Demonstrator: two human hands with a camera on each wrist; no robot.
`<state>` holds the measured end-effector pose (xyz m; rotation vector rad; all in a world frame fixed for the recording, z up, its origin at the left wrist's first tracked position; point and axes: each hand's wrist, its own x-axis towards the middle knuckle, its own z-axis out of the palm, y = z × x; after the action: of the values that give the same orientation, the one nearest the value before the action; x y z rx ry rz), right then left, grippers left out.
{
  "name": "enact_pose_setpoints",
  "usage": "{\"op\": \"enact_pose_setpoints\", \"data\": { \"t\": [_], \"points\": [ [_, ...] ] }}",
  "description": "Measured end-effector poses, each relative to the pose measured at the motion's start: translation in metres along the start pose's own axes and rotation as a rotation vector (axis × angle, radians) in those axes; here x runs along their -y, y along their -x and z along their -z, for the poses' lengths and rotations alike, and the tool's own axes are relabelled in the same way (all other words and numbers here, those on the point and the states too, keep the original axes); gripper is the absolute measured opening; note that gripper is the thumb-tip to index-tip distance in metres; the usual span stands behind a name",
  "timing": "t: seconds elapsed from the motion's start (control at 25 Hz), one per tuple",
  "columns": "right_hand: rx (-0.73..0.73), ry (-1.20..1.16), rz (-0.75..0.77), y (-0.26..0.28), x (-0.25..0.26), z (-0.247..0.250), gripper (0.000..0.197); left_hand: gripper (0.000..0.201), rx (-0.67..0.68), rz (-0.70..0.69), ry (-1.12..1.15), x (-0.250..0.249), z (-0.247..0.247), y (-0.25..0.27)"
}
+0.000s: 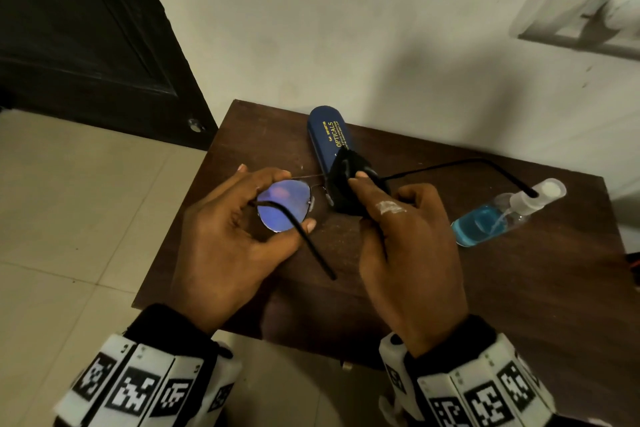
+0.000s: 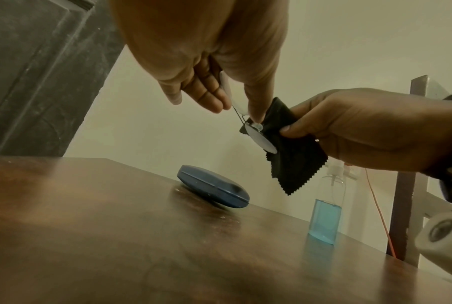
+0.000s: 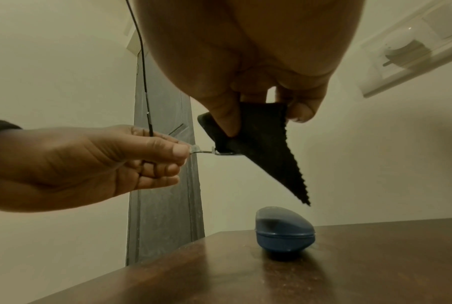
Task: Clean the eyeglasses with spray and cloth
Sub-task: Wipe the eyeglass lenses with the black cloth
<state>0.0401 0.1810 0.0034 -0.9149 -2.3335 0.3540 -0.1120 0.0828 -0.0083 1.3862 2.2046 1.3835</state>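
Observation:
The thin-framed eyeglasses (image 1: 285,203) hang above the brown table (image 1: 485,288), temples unfolded. My left hand (image 1: 242,229) pinches the rim of the left lens, which shows a blue-violet sheen. My right hand (image 1: 401,229) pinches a black cloth (image 1: 346,184) folded over the right lens. In the left wrist view the cloth (image 2: 295,162) wraps that lens (image 2: 261,139) and its zigzag edge hangs down. In the right wrist view the cloth (image 3: 261,144) covers the lens and the bridge (image 3: 207,151) pokes out toward my left hand (image 3: 102,162). The spray bottle (image 1: 498,215) with blue liquid stands at the right.
A blue glasses case (image 1: 330,135) marked OPTICALS lies at the back of the table, by the wall. A dark door (image 1: 86,38) stands to the left over pale floor tiles (image 1: 69,218). An orange cable (image 2: 378,209) hangs behind the bottle.

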Motion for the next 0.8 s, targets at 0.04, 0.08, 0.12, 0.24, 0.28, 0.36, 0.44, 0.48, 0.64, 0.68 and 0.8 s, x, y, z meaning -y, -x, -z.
{"op": "enact_pose_setpoints", "data": {
  "t": [0.04, 0.08, 0.12, 0.24, 0.28, 0.36, 0.44, 0.48, 0.64, 0.68, 0.8],
  "points": [
    [-0.002, 0.005, -0.021, 0.000, -0.001, 0.000, 0.039, 0.047, -0.010, -0.029, -0.031, 0.000, -0.002, 0.000],
    [0.011, 0.004, -0.030, 0.001, -0.002, 0.000, 0.038, 0.047, -0.013, -0.013, -0.019, 0.001, -0.001, -0.001],
    [0.027, 0.005, -0.023, 0.001, -0.001, 0.000, 0.037, 0.044, -0.013, 0.022, 0.023, 0.002, 0.000, 0.000],
    [0.050, -0.009, 0.023, 0.002, 0.003, 0.000, 0.033, 0.049, -0.005, 0.143, 0.119, 0.005, 0.007, -0.001],
    [0.050, -0.018, 0.027, 0.002, 0.003, 0.000, 0.033, 0.048, -0.002, 0.143, 0.126, 0.007, 0.006, -0.001],
    [0.050, -0.006, -0.002, 0.001, -0.001, -0.002, 0.039, 0.041, 0.003, 0.073, 0.055, 0.006, 0.000, 0.000],
    [0.039, 0.000, -0.031, -0.001, -0.006, -0.002, 0.047, 0.048, -0.014, 0.007, -0.043, 0.006, -0.006, 0.000],
    [0.027, -0.001, -0.029, 0.000, -0.006, -0.001, 0.047, 0.050, 0.005, 0.018, -0.024, 0.004, -0.006, 0.001],
    [0.015, -0.137, 0.009, 0.004, 0.008, -0.003, 0.034, 0.045, -0.024, 0.042, 0.020, 0.004, -0.003, 0.001],
    [0.013, -0.192, 0.012, 0.005, 0.010, -0.004, 0.034, 0.044, -0.012, 0.060, 0.075, 0.005, -0.003, 0.001],
    [0.012, -0.223, 0.018, 0.004, 0.005, -0.005, 0.040, 0.047, -0.024, 0.022, 0.044, 0.004, -0.006, 0.001]
  ]
}}
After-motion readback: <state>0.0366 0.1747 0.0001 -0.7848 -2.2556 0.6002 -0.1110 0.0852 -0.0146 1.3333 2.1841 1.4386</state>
